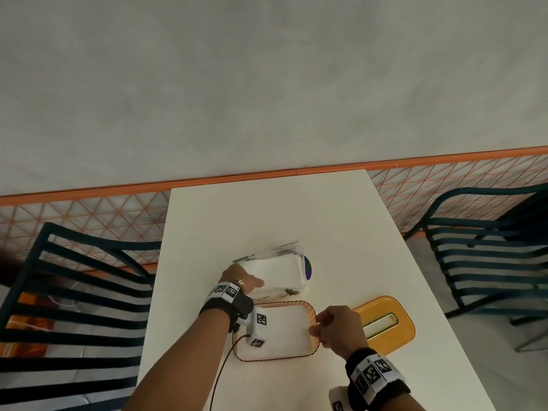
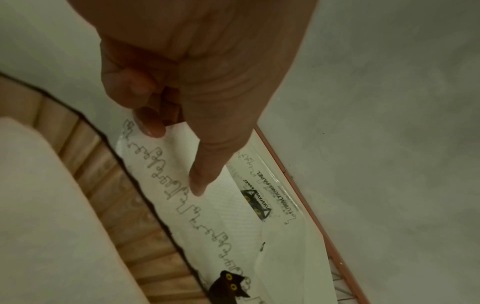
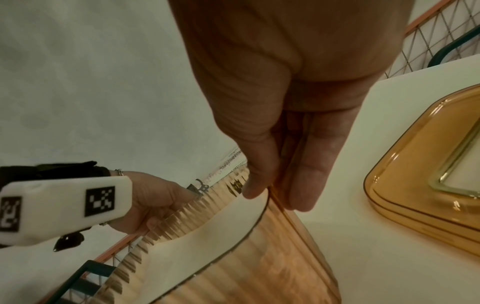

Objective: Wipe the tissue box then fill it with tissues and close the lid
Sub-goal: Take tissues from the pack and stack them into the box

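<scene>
The amber ribbed tissue box (image 1: 296, 304) stands open on the white table, its white inside showing. My right hand (image 1: 318, 326) pinches its right wall (image 3: 285, 257), thumb inside and fingers outside (image 3: 275, 197). Right of it lies the amber lid (image 1: 400, 318) with its slot facing up (image 3: 415, 185). Just behind the box lies a tissue pack (image 1: 278, 271) in clear wrapping with cat prints (image 2: 233, 226). My left hand (image 1: 246, 280) grips the pack's left end, thumb on top and fingers curled at the edge (image 2: 176, 158).
The white table (image 1: 296, 209) runs on to the far edge behind the pack. Dark slatted chairs stand at the left (image 1: 74, 292) and at the right (image 1: 489, 247). An orange mesh fence (image 1: 89, 221) runs behind. A black cable (image 1: 225, 360) hangs from my left wrist.
</scene>
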### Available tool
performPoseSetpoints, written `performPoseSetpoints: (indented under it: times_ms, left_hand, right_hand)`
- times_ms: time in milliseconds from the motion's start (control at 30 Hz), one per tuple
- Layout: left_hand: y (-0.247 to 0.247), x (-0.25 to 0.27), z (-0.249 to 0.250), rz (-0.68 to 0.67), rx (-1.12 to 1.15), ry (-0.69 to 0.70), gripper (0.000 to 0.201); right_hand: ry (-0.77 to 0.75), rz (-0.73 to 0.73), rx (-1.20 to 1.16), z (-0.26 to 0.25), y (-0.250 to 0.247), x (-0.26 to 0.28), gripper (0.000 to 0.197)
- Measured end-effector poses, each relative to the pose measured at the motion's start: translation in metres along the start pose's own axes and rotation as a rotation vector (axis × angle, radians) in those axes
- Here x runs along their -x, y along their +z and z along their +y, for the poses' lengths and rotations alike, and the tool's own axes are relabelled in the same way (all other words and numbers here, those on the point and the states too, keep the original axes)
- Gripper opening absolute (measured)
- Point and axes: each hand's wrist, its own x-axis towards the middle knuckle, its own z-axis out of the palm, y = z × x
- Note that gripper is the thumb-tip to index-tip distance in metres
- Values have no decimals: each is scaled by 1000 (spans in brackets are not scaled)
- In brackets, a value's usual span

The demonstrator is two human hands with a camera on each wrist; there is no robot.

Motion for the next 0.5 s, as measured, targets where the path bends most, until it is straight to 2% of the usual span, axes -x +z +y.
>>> performPoseSetpoints:
  times_ms: [300, 500]
  left_hand:
    - [7, 0, 1, 18, -1, -43, 77]
    - [7, 3, -1, 10, 6, -13, 48]
  right_hand:
    - [-31, 16, 25, 2, 3, -1, 18]
    - [-35, 26, 34, 4, 5, -1, 17]
